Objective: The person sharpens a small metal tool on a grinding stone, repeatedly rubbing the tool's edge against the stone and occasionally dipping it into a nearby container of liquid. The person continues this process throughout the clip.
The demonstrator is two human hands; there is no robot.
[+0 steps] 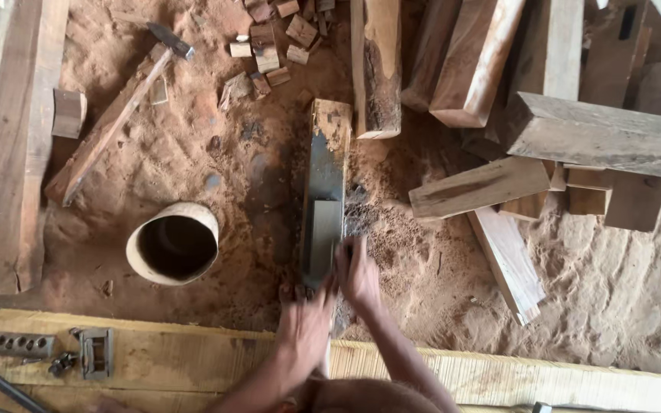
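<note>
While sawdust lay thick over the sandy ground [193, 160], worked with two bare hands at one long dark block [324, 195] set on end toward 12 o'clock. Rested on that block, near its lower end: one flat grey stone [323, 233]. Left hand [305, 325], blurred, pressed at the block's near end at 6 o'clock, fingers curled inward; could not tell what, if anything, was clasped. Right hand [359, 274], also blurred, laid against the stone's right edge at about 5 o'clock, fingers partly bent, touching rather than clearly gripping.

Stood at 9 o'clock of the hands: one round hollow wooden vessel [174, 243], mouth up, dark inside, contents not discernible. Lay at 11 o'clock: one hammer [120, 115] with a long wooden handle, its metal head pointing to 1 o'clock. Scattered at 12 o'clock: roughly a dozen small wood offcuts [269, 46]. Stacked from 1 to 3 o'clock: about ten heavy timber beams [598, 134]. Ran across the bottom at 6 o'clock: one pale yellow plank [193, 356], bearing at 8 o'clock two small metal fittings [97, 352].
</note>
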